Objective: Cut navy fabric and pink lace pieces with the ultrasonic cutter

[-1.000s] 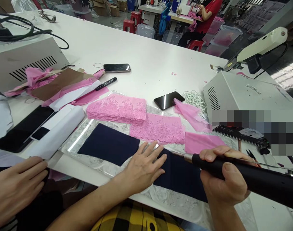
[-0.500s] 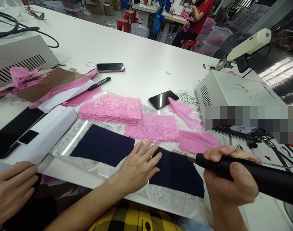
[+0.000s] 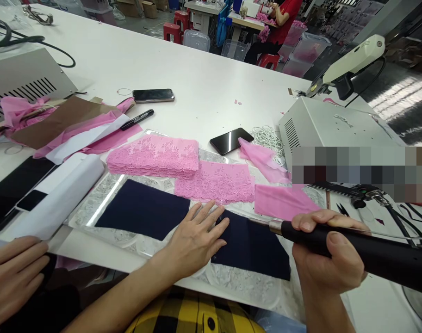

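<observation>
Lying at the left edge, which cuts it off, one co-worker's hand [image 3: 18,266] is by the near end of one white roll [image 3: 68,189], left of the pink lace stack [image 3: 153,155]; whether it grips anything is hard to make out. One vented grey box [image 3: 27,69], beyond the stack and to its left, is cut off too. The stack's layers sit too close to count. On its near side are two navy cloth pieces [image 3: 141,208], the first directly in front, the second off to the right. One black marker [image 3: 138,119] and one phone [image 3: 153,95] lie beyond the stack. The person's left hand [image 3: 199,233], in front and to the right of the stack, rests flat, fingers slightly spread, on the navy cloth, hiding whether the pieces meet beneath. Touching the stack's right side is one single lace piece [image 3: 214,182]; farther right are a second phone [image 3: 232,141], one cord heap [image 3: 269,143] and two plain pink cloths [image 3: 285,202]. The second navy piece lies between both hands. Well right of the stack, the right hand [image 3: 336,266] is wrapped around one black-handled tool [image 3: 387,263], its tip indistinct, its handle cut off by the right edge.
</observation>
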The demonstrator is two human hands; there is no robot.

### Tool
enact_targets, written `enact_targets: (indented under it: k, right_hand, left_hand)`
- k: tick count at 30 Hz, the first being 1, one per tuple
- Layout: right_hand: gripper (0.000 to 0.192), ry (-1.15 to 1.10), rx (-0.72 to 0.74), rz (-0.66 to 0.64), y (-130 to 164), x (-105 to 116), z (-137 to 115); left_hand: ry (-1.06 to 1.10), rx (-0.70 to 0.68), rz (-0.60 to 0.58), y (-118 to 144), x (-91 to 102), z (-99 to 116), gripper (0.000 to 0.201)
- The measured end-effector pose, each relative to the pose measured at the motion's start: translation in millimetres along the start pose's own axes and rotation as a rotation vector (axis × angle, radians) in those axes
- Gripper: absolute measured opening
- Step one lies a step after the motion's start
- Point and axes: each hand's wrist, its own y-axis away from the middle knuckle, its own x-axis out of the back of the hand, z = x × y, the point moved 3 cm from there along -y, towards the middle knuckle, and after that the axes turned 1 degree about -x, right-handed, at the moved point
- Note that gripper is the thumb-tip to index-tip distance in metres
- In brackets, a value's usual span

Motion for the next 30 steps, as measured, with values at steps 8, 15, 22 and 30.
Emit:
enact_targets:
  k: [8, 15, 22, 30]
  right_hand:
    - [0.012, 0.008, -0.013, -0.007, 2, -6, 0]
    - [0.011, 0.036, 0.049, 0.138, -13, 21, -12]
    - [0.012, 0.038, 0.01, 0.155, -8, 32, -10]
    - [0.011, 0.005, 0.013, 0.105, -8, 25, -7]
  left_hand:
    - [0.005, -0.006, 0.004, -1, 1.3, -1, 0.035]
    - [-0.016, -0.042, 0.03, -2, 1.8, -3, 0.035]
    - [-0.029, -0.052, 0.025, -3, 2.1, -3, 0.034]
    - [-0.028, -0.041, -0.005, -2, 2.0, -4, 0.035]
